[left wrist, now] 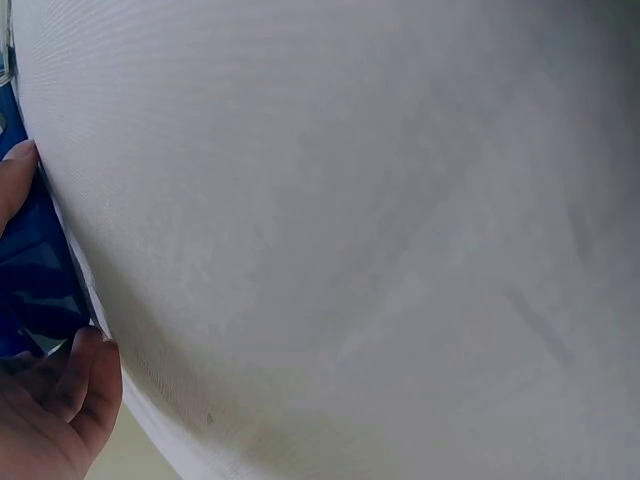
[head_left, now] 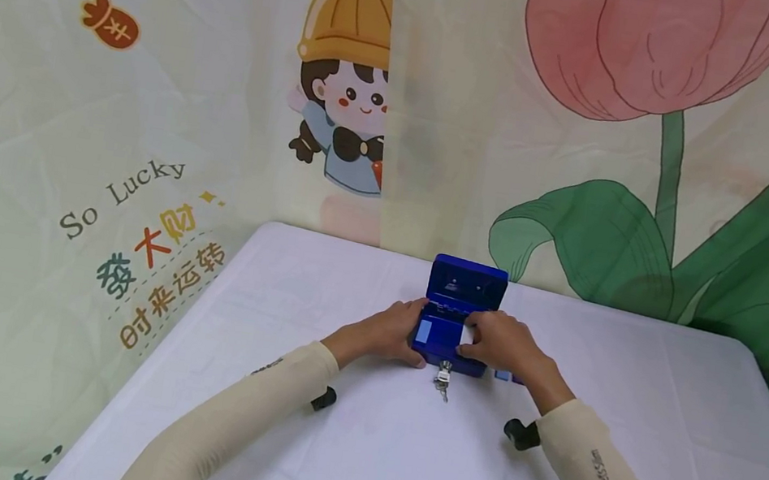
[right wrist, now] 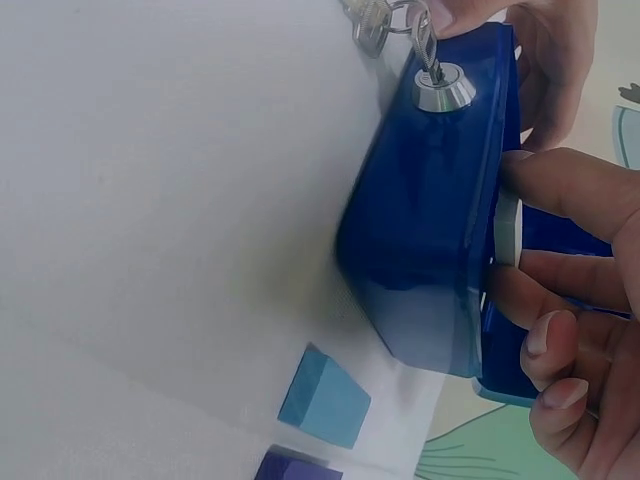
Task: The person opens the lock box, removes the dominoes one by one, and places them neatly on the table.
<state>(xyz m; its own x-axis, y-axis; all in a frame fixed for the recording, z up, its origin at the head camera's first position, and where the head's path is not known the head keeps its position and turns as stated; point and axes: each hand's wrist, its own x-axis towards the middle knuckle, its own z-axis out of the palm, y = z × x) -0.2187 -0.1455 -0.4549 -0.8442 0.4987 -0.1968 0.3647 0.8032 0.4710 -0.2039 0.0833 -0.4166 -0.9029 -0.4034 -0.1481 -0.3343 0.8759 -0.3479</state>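
Note:
A blue metal cash box [head_left: 467, 283] stands with its lid raised near the table's back edge. Keys [head_left: 442, 381] hang from the lock on its front. My left hand [head_left: 390, 331] grips the box's left side, thumb at the front corner and fingers toward the back. Inside the box, at the left, lies a light blue block [head_left: 423, 332]. Between thumb and finger, my right hand [head_left: 506, 343] pinches a white block [right wrist: 508, 230] at the right part of the open box. The other fingers of that hand are bent beside the box in the right wrist view.
Right of the box, a light blue block [right wrist: 325, 398] and a purple block [right wrist: 295, 467] lie on the white table [head_left: 396, 471]. Black wrist cameras [head_left: 522, 434] are strapped under both forearms. A printed cloth [head_left: 446, 117] hangs behind the table.

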